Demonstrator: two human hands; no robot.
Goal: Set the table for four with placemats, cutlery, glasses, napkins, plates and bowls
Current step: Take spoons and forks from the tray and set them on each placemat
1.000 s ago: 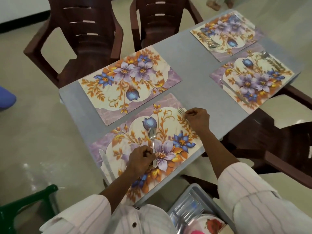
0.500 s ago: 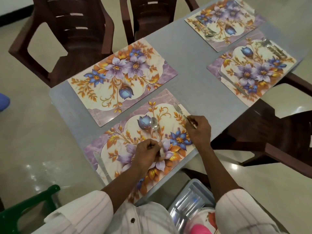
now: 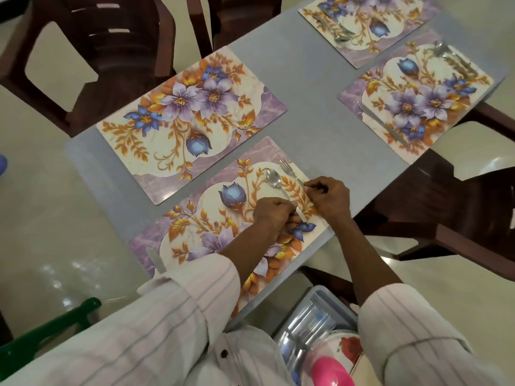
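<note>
Head view, table corner nearest the person. The left hand reaches in from the lower left, its striped sleeve lying over the near placemat. Its knuckles face up and its fingers are curled round the handle of the spoon. The spoon's bowl points away from the person, and the handle's tip shows beyond the fingers.

The right hand comes in from the lower right, just beside the left hand. Thumb and fingertips pinch the handle end of the fork. The fork lies on the mat, tines away, alongside the spoon and just inside the mat's right-hand edge.

A knife lies at the opposite end of the same mat, partly under the sleeve.

The mat's right end sits close to the edge of the grey table, where the right wrist crosses. A bare grey strip runs between this mat and the right placemat, which carries cutlery of its own. The far-left placemat is bare and lies just beyond the near one. The far-right placemat also bears cutlery.

Brown chairs stand at the table's sides. Below the near table edge a grey bin holds tableware, blurred.
</note>
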